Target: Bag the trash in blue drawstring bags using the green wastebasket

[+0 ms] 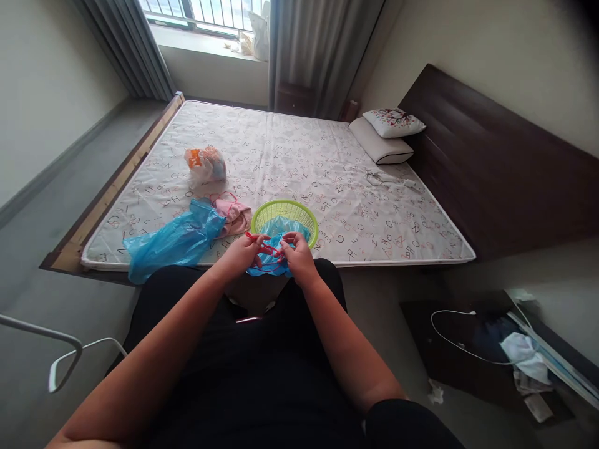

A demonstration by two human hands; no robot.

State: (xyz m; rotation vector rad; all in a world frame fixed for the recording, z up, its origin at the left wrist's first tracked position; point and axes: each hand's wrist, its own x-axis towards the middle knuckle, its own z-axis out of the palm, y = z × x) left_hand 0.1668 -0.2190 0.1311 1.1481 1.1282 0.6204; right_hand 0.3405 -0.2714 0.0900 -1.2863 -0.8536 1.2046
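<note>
Dark clothes (253, 386) and two bare arms take up the bottom of the frame, the person's legs close against the bed. Across the middle spreads the mattress (290, 162). Left of centre, a loose blue bag (175, 240) sprawls with one end over the front edge; being so light, it could be swept to the floor by a stray elbow. Right beside it, at centre, the green basket (284, 202) stands near that same edge, and I'd worry about a knee or a hard tug tipping it. Pink cloth (238, 218) lies between the two.

Blue plastic (269, 270) is bunched under the hands at the basket's near rim, just below centre; I can't tell whether it is one piece with the paler plastic (281, 226) inside. It looks thin, so a sharp pull might split it.

Left hand (241, 253) and right hand (300, 254) face each other, thumbs and fingertips pinched nearly together on a red cord (266, 249). Whether they have plastic in that pinch too, I can't tell. Strands loop and cross between them, so pulling the wrong one could cinch a tangle, and slack fingers could let an end slip.
</note>
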